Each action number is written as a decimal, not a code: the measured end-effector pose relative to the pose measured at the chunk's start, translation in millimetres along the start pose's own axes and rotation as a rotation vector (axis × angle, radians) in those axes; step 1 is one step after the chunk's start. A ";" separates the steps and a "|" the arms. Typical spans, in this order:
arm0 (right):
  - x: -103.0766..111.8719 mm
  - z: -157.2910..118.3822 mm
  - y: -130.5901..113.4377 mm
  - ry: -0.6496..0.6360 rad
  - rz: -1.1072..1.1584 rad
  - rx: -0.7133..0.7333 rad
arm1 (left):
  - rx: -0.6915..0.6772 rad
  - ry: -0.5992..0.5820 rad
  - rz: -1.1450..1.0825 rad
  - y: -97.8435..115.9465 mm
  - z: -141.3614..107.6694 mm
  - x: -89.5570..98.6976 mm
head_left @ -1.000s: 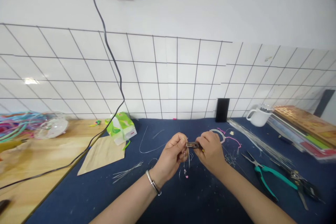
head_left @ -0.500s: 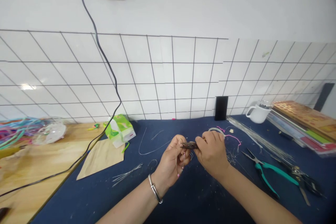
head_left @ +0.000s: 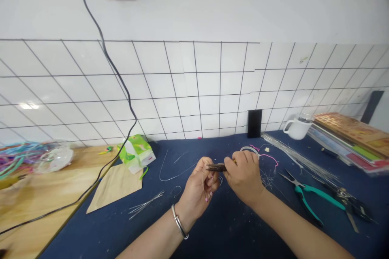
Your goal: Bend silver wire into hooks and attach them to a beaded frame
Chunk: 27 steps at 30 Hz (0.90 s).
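Note:
In the middle of the head view, my right hand [head_left: 244, 174] is wrapped round a pair of dark pliers [head_left: 216, 167] whose jaws point left. Their tip reaches the fingertips of my left hand [head_left: 199, 186]. Those fingers are closed on a thin beaded wire [head_left: 204, 186] with small pink beads, which hangs in a loop over the palm. What exactly lies between the plier jaws is too small to make out. Behind my right hand a pale wire coil [head_left: 249, 149] lies on the dark blue cloth [head_left: 225, 226], partly covered by the hand.
Teal-handled pliers [head_left: 319, 197] and dark cutters [head_left: 352, 202] lie at the right, below a bundle of straight wires [head_left: 298, 158]. A white mug [head_left: 297, 128] stands beside stacked books [head_left: 349, 137]. At left are short wires [head_left: 146, 204], a green tissue pack [head_left: 136, 153] and a black cable [head_left: 121, 83].
The view has shifted slightly. Both hands stay close together, with the pliers still at the left fingertips and tilted a little differently.

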State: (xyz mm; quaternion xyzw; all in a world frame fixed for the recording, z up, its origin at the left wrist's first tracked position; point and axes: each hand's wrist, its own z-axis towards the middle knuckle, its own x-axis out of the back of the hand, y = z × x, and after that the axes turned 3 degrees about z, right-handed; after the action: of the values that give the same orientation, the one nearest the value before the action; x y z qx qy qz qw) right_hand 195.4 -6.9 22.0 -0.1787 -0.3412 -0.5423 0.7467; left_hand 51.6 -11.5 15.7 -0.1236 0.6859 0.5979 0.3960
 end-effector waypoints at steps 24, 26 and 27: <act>1.5 0.6 4.9 0.034 -0.012 0.044 | -0.007 0.049 0.043 -1.4 0.7 -0.4; 1.6 0.4 5.4 0.030 -0.025 0.051 | -0.016 0.056 0.046 -1.2 0.2 -1.3; 1.6 0.3 5.6 0.027 -0.033 0.054 | -0.019 0.058 0.049 -1.1 -0.1 -1.9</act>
State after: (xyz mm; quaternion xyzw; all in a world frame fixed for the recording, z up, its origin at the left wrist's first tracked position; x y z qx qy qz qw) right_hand 200.8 -5.9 23.9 -0.1456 -0.3487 -0.5472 0.7469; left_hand 53.5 -12.4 16.2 -0.1280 0.6940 0.6102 0.3601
